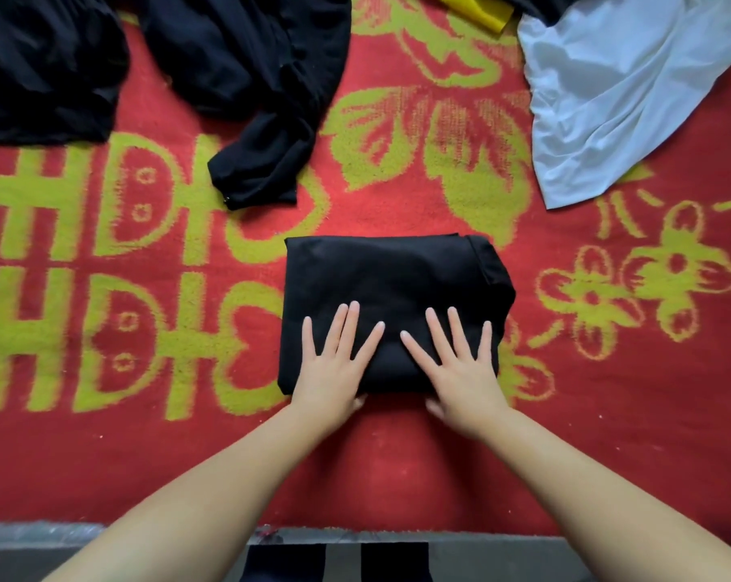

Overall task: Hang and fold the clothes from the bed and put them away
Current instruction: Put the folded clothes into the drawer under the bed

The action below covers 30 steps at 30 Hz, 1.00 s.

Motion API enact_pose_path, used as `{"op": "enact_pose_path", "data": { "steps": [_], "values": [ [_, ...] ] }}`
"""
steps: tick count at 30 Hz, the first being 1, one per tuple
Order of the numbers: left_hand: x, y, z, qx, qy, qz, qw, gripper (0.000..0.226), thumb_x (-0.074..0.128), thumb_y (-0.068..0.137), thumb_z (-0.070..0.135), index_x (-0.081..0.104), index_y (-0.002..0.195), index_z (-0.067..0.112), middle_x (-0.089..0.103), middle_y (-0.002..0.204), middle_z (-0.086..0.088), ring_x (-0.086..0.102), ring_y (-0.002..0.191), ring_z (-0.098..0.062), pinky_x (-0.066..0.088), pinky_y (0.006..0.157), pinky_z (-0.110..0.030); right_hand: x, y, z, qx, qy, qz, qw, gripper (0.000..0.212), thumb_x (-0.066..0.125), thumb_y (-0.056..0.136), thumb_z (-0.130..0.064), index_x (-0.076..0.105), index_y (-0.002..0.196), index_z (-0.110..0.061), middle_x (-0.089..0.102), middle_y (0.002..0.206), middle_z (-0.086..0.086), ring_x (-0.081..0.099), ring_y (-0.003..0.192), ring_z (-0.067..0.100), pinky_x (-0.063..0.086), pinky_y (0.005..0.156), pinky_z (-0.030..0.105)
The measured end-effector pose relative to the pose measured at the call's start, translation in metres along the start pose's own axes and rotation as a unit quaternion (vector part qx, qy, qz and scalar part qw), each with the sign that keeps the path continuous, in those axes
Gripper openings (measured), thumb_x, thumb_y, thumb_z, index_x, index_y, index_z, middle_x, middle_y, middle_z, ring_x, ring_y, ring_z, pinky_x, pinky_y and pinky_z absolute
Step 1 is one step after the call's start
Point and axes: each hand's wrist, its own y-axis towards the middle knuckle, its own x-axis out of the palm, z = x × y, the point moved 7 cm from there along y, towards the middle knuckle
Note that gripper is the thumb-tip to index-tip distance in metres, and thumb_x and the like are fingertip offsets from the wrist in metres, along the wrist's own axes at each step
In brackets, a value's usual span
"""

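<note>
Two hands are pressing flat on a folded black garment [391, 304] lying in the middle of the bed [397, 464] — the left hand [334, 367] on its near left part, the right hand [460, 371] on its near right part. Both forearms are reaching straight forward, palms down, fingers [349, 329] straight and spread, gripping nothing. Farther back, loose black clothes [237, 77] are lying at the left, a white garment [619, 94] at the right — a yellow piece [477, 10] is showing beside it.
</note>
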Motion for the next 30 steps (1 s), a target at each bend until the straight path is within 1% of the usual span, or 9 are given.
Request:
{"op": "enact_pose_path", "data": {
  "steps": [3,5,7,9,12,17,22,26,30],
  "values": [
    [0.002,0.010,-0.003,-0.035,0.000,-0.035,0.999,0.128,0.071,0.077,0.031,-0.042,0.136,0.027,-0.042,0.143,-0.025,-0.037,0.136,-0.034,-0.019,0.101,-0.067,0.000,0.014,0.005,0.035,-0.004,-0.007,0.999,0.119,0.087,0.055,-0.033,0.016,0.150,-0.031,0.020,0.157,0.018,0.018,0.142,0.048,0.014,0.101,0.075],
    [-0.004,0.011,-0.002,-0.042,-0.002,-0.031,0.999,0.120,0.060,0.081,0.006,-0.046,0.133,0.028,-0.045,0.140,-0.026,-0.040,0.133,-0.035,-0.014,0.103,-0.068,-0.005,0.017,0.005,0.051,0.002,0.000,0.999,0.104,0.076,0.069,-0.016,0.014,0.151,-0.032,0.017,0.158,0.016,0.016,0.142,0.048,0.018,0.101,0.074],
    [-0.012,0.011,-0.002,-0.041,-0.007,-0.039,0.998,0.114,0.052,0.080,-0.004,-0.043,0.135,0.030,-0.040,0.145,-0.025,-0.036,0.135,-0.035,-0.006,0.106,-0.068,-0.009,0.017,0.006,0.063,0.013,-0.015,0.998,0.095,0.061,0.082,-0.007,0.003,0.152,-0.036,0.006,0.161,0.012,0.004,0.144,0.046,0.015,0.105,0.072],
    [-0.024,0.010,-0.004,-0.032,-0.022,-0.067,0.997,0.106,0.049,0.083,-0.006,-0.028,0.144,0.033,-0.026,0.154,-0.020,-0.023,0.143,-0.035,0.004,0.111,-0.065,-0.018,0.017,0.009,0.066,0.030,-0.048,0.996,0.086,0.046,0.092,-0.006,-0.007,0.151,-0.039,-0.003,0.162,0.006,-0.006,0.146,0.042,0.010,0.109,0.068],
    [-0.060,0.011,-0.018,-0.039,-0.053,-0.081,0.995,0.091,0.044,0.089,-0.005,-0.010,0.151,0.034,-0.009,0.160,-0.013,-0.005,0.146,-0.036,0.012,0.114,-0.058,-0.055,0.021,0.010,0.065,0.054,-0.058,0.995,0.081,0.043,0.094,-0.003,-0.001,0.152,-0.037,0.005,0.162,0.004,0.000,0.146,0.040,0.012,0.112,0.062],
    [-0.148,-0.005,-0.048,-0.057,-0.058,-0.052,0.995,0.092,0.043,0.089,-0.009,-0.009,0.151,0.033,-0.002,0.160,-0.008,-0.001,0.146,-0.036,0.014,0.116,-0.055,-0.149,0.020,-0.001,0.052,0.051,-0.030,0.997,0.091,0.053,0.087,0.005,0.002,0.153,-0.034,0.010,0.161,0.004,0.008,0.146,0.040,0.015,0.114,0.058],
    [-0.222,-0.062,-0.091,-0.088,-0.030,-0.011,0.996,0.089,0.052,0.092,0.002,-0.008,0.152,0.030,0.001,0.160,-0.007,0.002,0.146,-0.037,0.015,0.115,-0.056,-0.231,0.006,-0.050,-0.006,0.025,0.003,1.000,0.082,0.052,0.093,-0.003,0.005,0.153,-0.031,0.011,0.160,0.005,0.013,0.145,0.039,0.020,0.113,0.057],
    [-0.256,-0.133,-0.124,-0.156,-0.003,0.020,0.987,0.090,0.056,0.091,0.008,-0.008,0.152,0.029,0.005,0.160,-0.008,0.006,0.145,-0.036,0.019,0.114,-0.055,-0.282,-0.005,-0.109,-0.083,-0.008,0.027,0.996,0.076,0.049,0.095,-0.009,0.006,0.153,-0.030,0.012,0.160,0.005,0.013,0.145,0.039,0.020,0.113,0.058],
    [-0.271,-0.225,-0.141,-0.262,-0.019,0.064,0.963,0.088,0.051,0.090,-0.003,-0.004,0.152,0.028,0.010,0.159,-0.009,0.010,0.144,-0.037,0.021,0.112,-0.057,-0.322,-0.028,-0.179,-0.188,-0.062,0.050,0.979,0.083,0.056,0.091,-0.007,0.005,0.153,-0.030,0.012,0.160,0.005,0.013,0.145,0.038,0.022,0.113,0.057]
  ]
}}
